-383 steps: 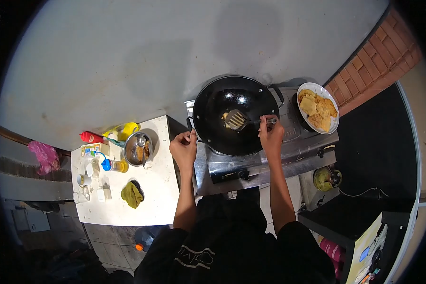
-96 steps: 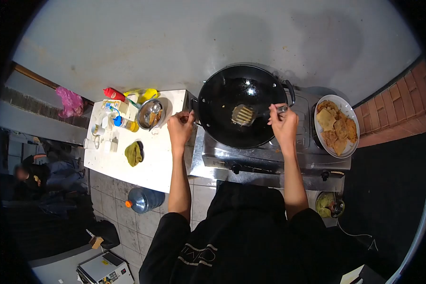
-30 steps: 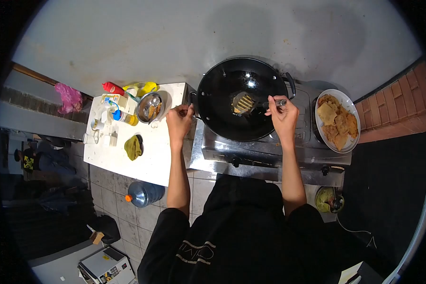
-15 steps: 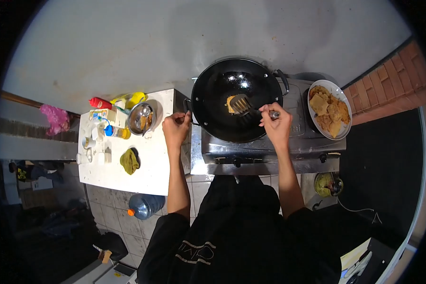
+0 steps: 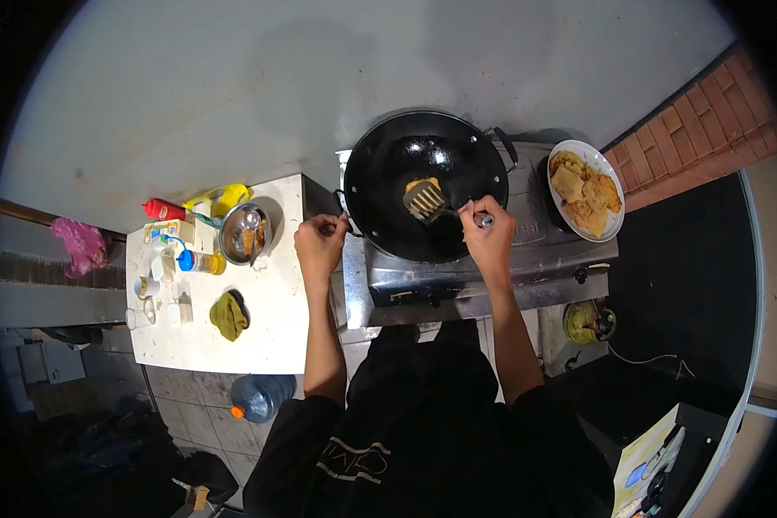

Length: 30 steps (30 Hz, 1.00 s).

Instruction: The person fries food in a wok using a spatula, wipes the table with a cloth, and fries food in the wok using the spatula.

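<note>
A black wok (image 5: pixel 384 164) stands on the steel gas stove. My left hand (image 5: pixel 320 246) is closed at the wok's left loop handle (image 5: pixel 340 202), its thumb and fingers pinched there. In my right hand (image 5: pixel 490 237) is a slotted spatula (image 5: pixel 425 203), gripped by its handle over the wok's near right rim. The spatula's dark slotted head lies low in the wok, against a small browned piece of food (image 5: pixel 423 183). Part of that piece shows beyond the head's far edge; the rest is covered.
A white plate (image 5: pixel 618 223) of fried flat pieces sits right of the wok. On the white table (image 5: pixel 276 324) at left are a metal bowl (image 5: pixel 230 250) with a spoon, a green cloth (image 5: pixel 228 316), bottles and cups. A water jug (image 5: pixel 268 397) lies on the floor below.
The spatula head has shifted left and nearer within the wok, with the food now at its far edge. My left hand stays at the handle. The whole view has shifted slightly.
</note>
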Tool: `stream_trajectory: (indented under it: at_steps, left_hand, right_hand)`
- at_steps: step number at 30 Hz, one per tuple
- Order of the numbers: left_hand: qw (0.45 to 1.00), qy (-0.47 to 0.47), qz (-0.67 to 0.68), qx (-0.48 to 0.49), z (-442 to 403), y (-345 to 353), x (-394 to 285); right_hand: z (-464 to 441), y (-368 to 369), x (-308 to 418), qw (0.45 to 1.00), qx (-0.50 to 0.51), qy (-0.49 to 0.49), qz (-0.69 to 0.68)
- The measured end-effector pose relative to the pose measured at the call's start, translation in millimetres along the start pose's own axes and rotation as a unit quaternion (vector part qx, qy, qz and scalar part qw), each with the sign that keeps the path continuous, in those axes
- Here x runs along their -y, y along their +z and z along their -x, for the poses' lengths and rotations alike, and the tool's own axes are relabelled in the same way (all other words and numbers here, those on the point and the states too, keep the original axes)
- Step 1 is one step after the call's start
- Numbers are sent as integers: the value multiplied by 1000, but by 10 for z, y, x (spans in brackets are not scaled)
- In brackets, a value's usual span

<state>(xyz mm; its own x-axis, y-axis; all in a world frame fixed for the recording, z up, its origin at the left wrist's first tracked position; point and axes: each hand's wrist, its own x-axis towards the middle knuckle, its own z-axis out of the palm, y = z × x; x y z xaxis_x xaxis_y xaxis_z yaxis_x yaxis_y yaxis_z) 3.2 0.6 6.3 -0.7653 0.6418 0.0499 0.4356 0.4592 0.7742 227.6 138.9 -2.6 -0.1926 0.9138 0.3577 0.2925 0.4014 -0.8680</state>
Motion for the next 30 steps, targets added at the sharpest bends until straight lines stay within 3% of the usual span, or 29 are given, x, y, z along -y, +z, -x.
stream_trajectory:
  at_steps: [7,13,15,21,30]
  left_hand:
    - [1000,14,17,-11,24,20,12]
    - [1000,17,19,-11,35,33,51]
    - [1000,8,13,-9,36,24,8]
    - [1000,17,17,-15,41,23,-42]
    - [1000,21,12,-9,-11,24,14]
  right_hand:
    - [11,-31,84,997,-18,19,-78]
    - [6,19,-39,999,-29,9,-32]
    - [-13,8,31,997,-34,-67,9]
    - [-74,48,79,998,-55,-13,14]
    - [-122,38,57,998,-47,-36,24]
